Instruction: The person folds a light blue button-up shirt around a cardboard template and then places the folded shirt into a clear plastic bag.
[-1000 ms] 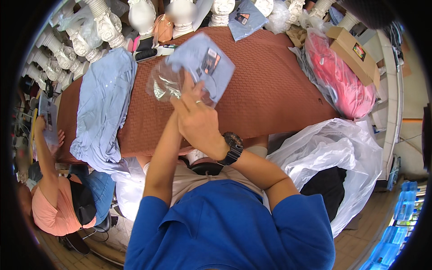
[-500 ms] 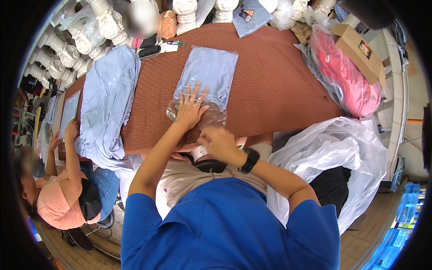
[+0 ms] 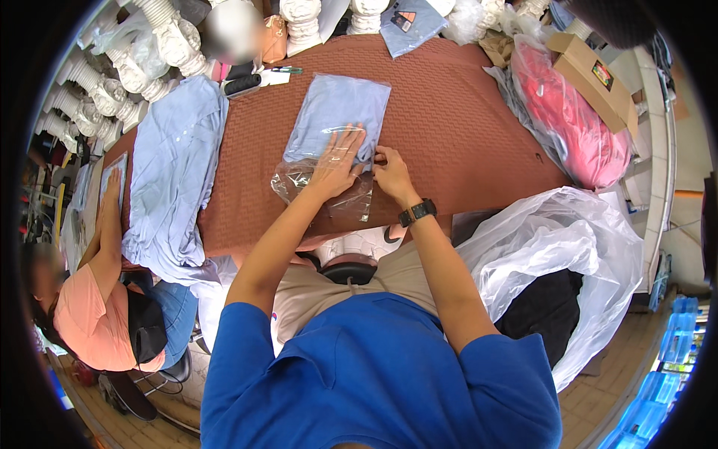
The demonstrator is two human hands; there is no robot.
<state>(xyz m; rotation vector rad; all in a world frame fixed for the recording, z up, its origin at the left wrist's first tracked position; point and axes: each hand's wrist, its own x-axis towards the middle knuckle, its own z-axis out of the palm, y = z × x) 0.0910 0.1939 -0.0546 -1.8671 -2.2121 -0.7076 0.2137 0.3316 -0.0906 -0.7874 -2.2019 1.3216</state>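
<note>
A folded light-blue garment (image 3: 340, 105) lies inside a clear plastic bag (image 3: 295, 179) on the brown cloth. My left hand (image 3: 338, 166) rests flat over the bag's near part, its fingers stretched out toward the garment. At the bag's right edge is my right hand (image 3: 393, 176), fingers curled and pinched together on the plastic. The bag's near end is loose and crumpled, with a flap spreading toward the table's front edge. My palm and fingers hide part of the garment's lower end.
Loose light-blue garments (image 3: 176, 157) hang over the table's left side. A co-worker in a peach top (image 3: 90, 303) reaches onto the left end. Black thread spools (image 3: 243, 84) and a bagged blue garment (image 3: 413, 26) lie at the back. On the right are a bagged red bundle (image 3: 572, 120), a cardboard box (image 3: 591, 86) and a large plastic sack (image 3: 553, 239).
My right hand has moved up and away from me to the bag's right edge. My left hand has slid rightward across the bag. The co-worker's arm has reached farther forward.
</note>
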